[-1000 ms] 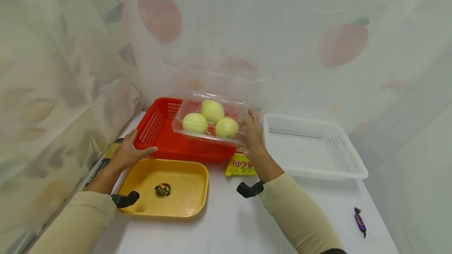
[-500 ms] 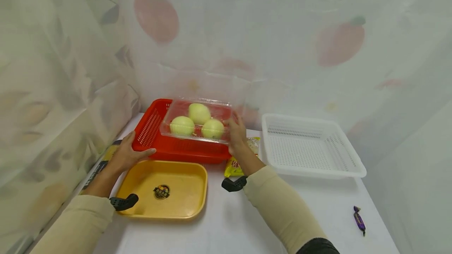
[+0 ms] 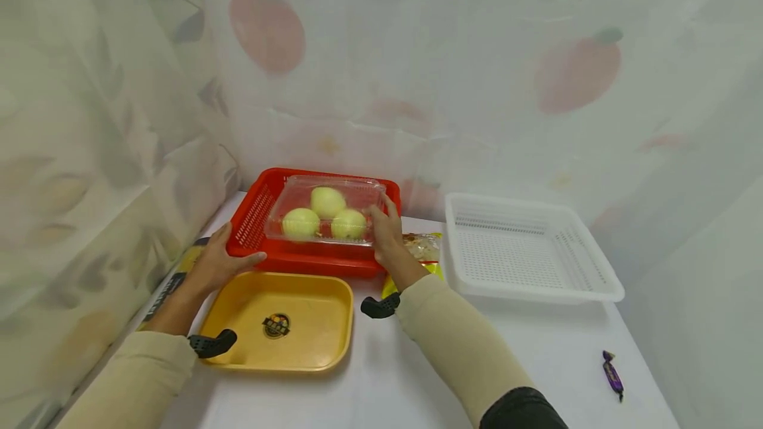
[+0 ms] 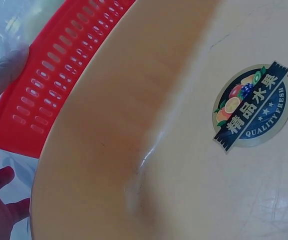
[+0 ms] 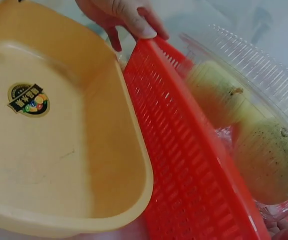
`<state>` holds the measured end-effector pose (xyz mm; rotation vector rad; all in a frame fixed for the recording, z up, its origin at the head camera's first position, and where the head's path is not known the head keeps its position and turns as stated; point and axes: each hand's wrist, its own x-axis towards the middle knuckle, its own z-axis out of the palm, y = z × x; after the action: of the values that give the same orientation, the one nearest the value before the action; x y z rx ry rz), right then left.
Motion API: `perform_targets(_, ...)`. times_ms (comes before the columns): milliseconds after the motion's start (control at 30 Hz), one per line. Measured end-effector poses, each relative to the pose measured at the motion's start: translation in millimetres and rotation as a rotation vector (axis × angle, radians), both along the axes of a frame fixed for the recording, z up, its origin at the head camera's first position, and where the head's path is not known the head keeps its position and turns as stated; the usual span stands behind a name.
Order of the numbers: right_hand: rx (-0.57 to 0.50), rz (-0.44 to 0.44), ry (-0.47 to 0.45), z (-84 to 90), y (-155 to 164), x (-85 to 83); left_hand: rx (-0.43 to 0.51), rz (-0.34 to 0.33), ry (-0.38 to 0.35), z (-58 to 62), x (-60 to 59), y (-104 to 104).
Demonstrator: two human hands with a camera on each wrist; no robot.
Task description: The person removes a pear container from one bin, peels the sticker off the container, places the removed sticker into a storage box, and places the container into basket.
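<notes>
My right hand (image 3: 389, 234) holds the right end of a clear plastic fruit box (image 3: 310, 192) containing three pale yellow-green fruits (image 3: 327, 202). The box sits down within the outline of the red basket (image 3: 298, 258) in the head view. In the right wrist view, the fruits (image 5: 266, 165) show through the box's side beyond the basket wall (image 5: 178, 150). My left hand (image 3: 216, 267) grips the basket's near left corner. Its thumb (image 4: 9, 70) lies over the rim in the left wrist view, with the other fingers lower down outside.
A yellow tray (image 3: 310, 353) with a round fruit sticker stands directly before the basket. Right of the basket lies a yellow food packet (image 3: 426, 250), partly behind my right arm. A white basket (image 3: 518, 293) stands farther right, and a purple-wrapped candy (image 3: 612, 376) lies near the table's right edge.
My right hand has carried the fruit box left and down into the red basket, uncovering more of the yellow packet. The left hand has stayed at the basket's corner.
</notes>
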<state>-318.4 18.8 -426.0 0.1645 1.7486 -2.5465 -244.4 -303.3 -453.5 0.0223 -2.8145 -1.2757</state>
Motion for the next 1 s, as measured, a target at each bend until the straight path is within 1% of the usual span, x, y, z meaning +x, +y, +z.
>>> perform_targets(167, 0.031, 0.021, -0.051, -5.1, -3.9, -3.0, 0.002, 0.005, -0.005, -0.9, 0.0, 0.2)
perform_targets(433, 0.177, 0.033, -0.124, -7.9, -4.5, -3.5, 0.007, 0.009, -0.007, -1.9, 1.3, 4.4)
perform_targets(533, 0.203, 0.041, -0.146, -9.5, -5.1, -2.7, 0.004, 0.015, -0.018, -1.6, 3.5, 5.1)
perform_targets(700, 0.225, 0.059, -0.178, -12.2, -5.4, -3.2, 0.017, 0.006, -0.015, -0.9, 5.6, 6.0)
perform_targets(1000, 0.256, 0.101, -0.217, -12.5, -3.8, -6.4, 0.043, 0.001, -0.014, 0.9, 5.8, 8.3)
